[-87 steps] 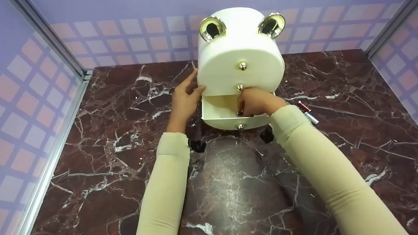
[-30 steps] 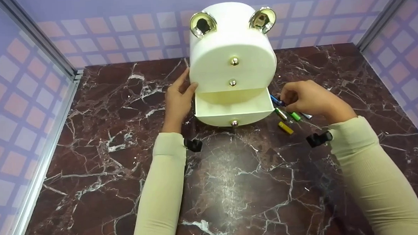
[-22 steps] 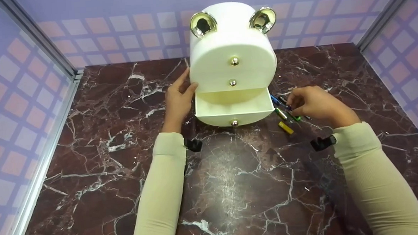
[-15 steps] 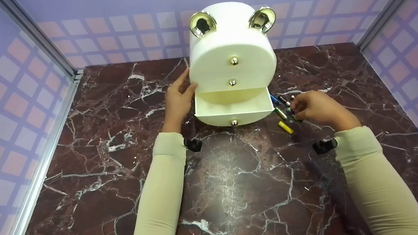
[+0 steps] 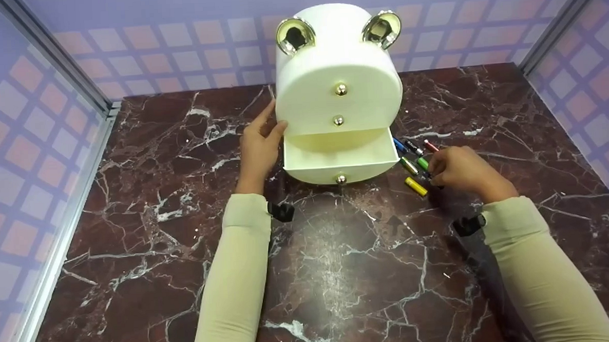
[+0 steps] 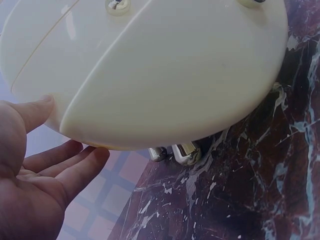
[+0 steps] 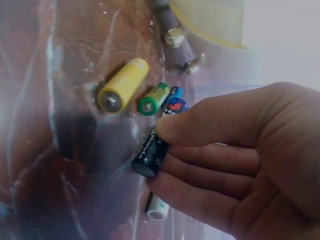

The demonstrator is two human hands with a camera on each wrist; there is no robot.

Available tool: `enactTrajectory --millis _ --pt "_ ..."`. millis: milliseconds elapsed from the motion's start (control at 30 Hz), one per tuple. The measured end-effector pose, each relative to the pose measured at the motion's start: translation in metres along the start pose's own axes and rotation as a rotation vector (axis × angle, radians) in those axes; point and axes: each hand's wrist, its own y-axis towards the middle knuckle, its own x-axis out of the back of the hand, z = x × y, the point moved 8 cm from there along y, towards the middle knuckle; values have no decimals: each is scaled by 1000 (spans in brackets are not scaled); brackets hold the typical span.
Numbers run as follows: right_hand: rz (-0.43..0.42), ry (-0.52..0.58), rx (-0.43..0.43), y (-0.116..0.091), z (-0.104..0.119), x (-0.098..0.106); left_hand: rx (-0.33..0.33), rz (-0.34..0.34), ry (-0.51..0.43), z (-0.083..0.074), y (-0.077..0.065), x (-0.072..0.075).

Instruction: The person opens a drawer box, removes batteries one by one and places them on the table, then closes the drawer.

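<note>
A white cabinet (image 5: 340,97) with two gold-rimmed, ear-like pieces on top stands with its lowest drawer (image 5: 341,174) pulled out. My left hand (image 5: 259,150) rests at the cabinet's left edge, thumb on the front and fairly straight fingers along the side, as the left wrist view shows. To the right of the drawer my right hand (image 5: 461,169) pinches a dark battery (image 7: 150,152) with a blue-and-red end between thumb and fingers. Close by lie a yellow battery (image 5: 416,186), a green-and-silver one, a green battery (image 5: 422,164) and a white-ended battery (image 7: 158,209).
Beside the drawer are also a blue battery (image 5: 400,145), a black battery (image 5: 413,147) and a red battery (image 5: 431,145). Gold knobs, such as the middle knob (image 5: 338,120), stick out of the drawer fronts. Tiled purple walls enclose the marbled tabletop (image 5: 186,279).
My right hand has left the drawer for the batteries at its right, then shifted toward the front with the dark battery, uncovering the red one. My left hand stays at the cabinet.
</note>
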Motion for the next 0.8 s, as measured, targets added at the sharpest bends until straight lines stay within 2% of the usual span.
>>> enactTrajectory --millis 300,467,800 --pt "1 -23 -5 1 -4 -7 0 -4 8 0 1 -2" --pt "-26 -57 3 0 -5 -8 2 2 -1 -1 2 -4" --pt "-45 -97 35 -1 -1 -12 16 4 1 2 -1 0"
